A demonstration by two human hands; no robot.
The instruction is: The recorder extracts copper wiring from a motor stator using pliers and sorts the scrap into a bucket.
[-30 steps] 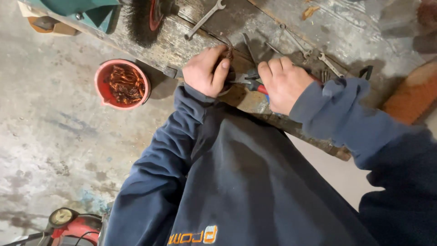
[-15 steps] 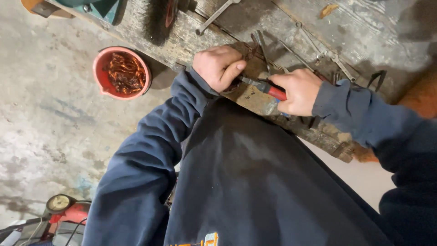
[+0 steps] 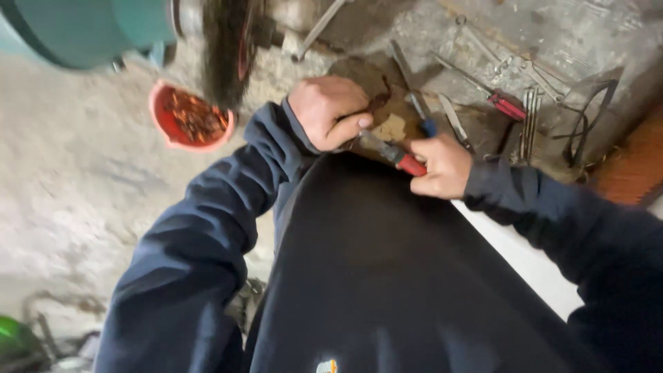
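Note:
My left hand is closed into a fist at the front edge of a dirty workbench, pinching a small dark piece that I cannot make out. My right hand grips the red handle of a pair of pliers. The pliers' metal jaws point left to the spot under my left thumb. Both hands sit close together just above my dark sweatshirt. The piece in the left hand is mostly hidden by the fingers.
Loose tools lie on the bench: a blue-handled tool, red-handled pliers, wrenches and rods. A wire brush wheel hangs at the bench's left end beside a teal machine. A red bowl of rusty parts sits on the concrete floor.
The view has shifted and closed in on the bench. My right hand slid lower on the red handle, and the pliers' jaws now reach under my left thumb.

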